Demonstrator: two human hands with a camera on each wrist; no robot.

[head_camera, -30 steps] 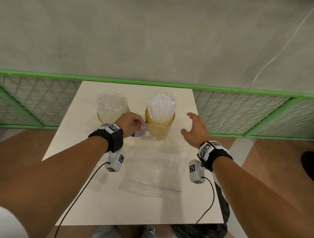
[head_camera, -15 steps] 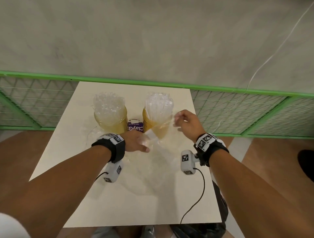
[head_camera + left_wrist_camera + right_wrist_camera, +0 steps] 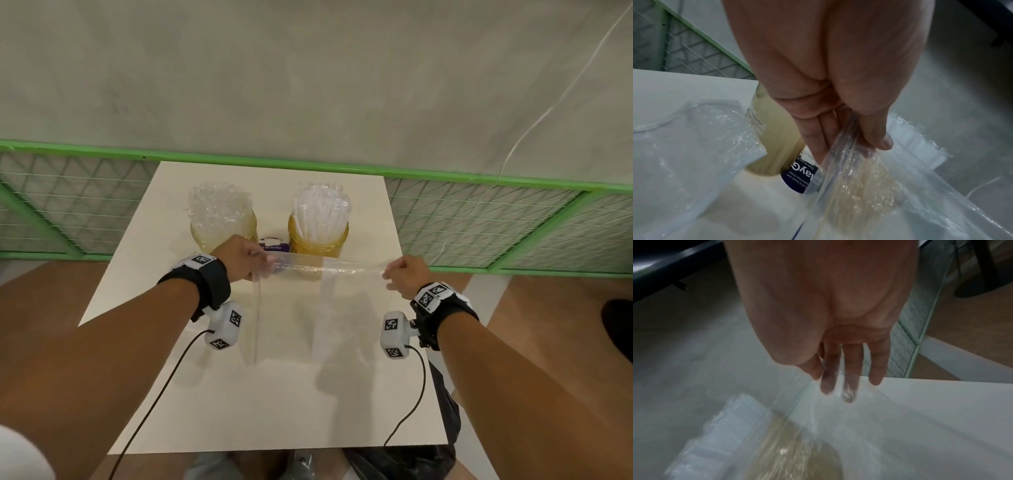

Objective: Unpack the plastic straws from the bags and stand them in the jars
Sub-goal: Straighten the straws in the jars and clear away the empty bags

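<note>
Two amber jars stand at the back of the white table. The left jar is full of clear straws, the right jar of white straws. I hold an empty clear plastic bag stretched flat above the table in front of the jars. My left hand pinches its left top corner, thumb against fingers. My right hand pinches the right top corner. The bag hangs down toward the table.
A small purple-labelled item lies between the jars. Another crumpled clear bag lies left of the left jar. A green mesh fence runs behind the table. Wrist-camera cables trail over the front edge.
The bag lay on the table under my left hand; my right hand reached in and took its other corner. Both hands have lifted it and pulled it taut between them.
</note>
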